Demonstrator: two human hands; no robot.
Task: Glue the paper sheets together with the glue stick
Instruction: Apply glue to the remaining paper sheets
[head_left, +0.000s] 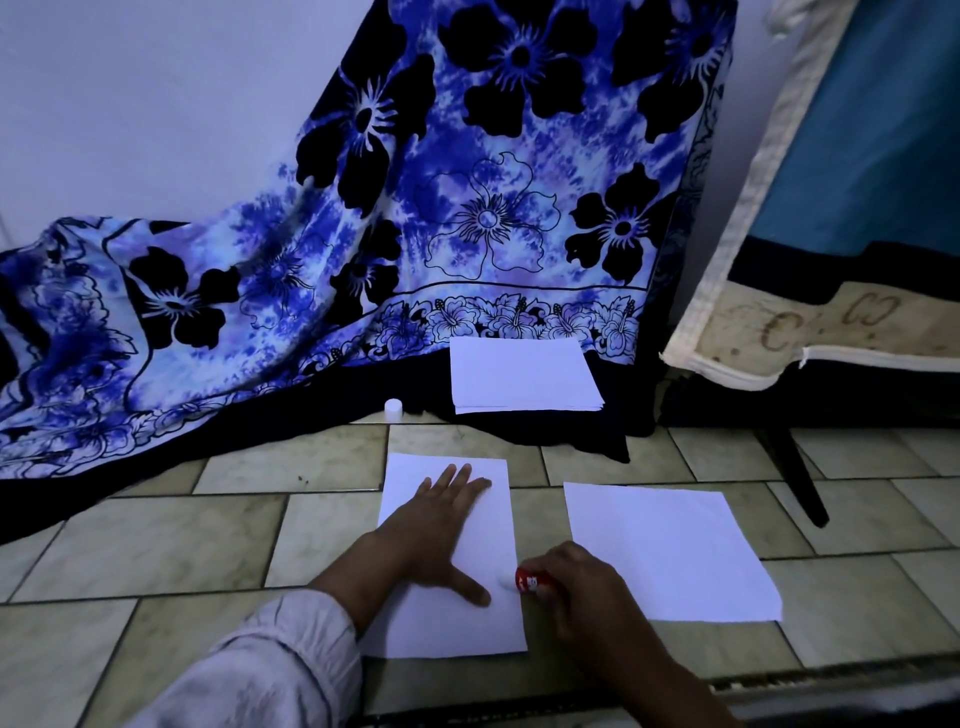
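- Head view, lower centre of the frame: the left hand (440, 525) is laid flat with fingers spread on the near sheet (483, 629), which is pinned to the tiled floor (171, 551); nothing is gripped by it.
- Head view, just right of that sheet: the glue stick (530, 580) is held in the closed grip of the right hand (587, 592). Its long axis lies roughly level across the frame, with the whitish tip pointed left and touching or just over the sheet's right edge, beside the left thumb.
- The second sheet (670, 551) lies apart, right of centre, nearer the right hand.
- Upper centre: a paper stack (524, 374) rests on patterned cloth (311, 234), with a white cap (393, 408) beside it.
- Judgement: the coming stroke would run leftward from the right edge.
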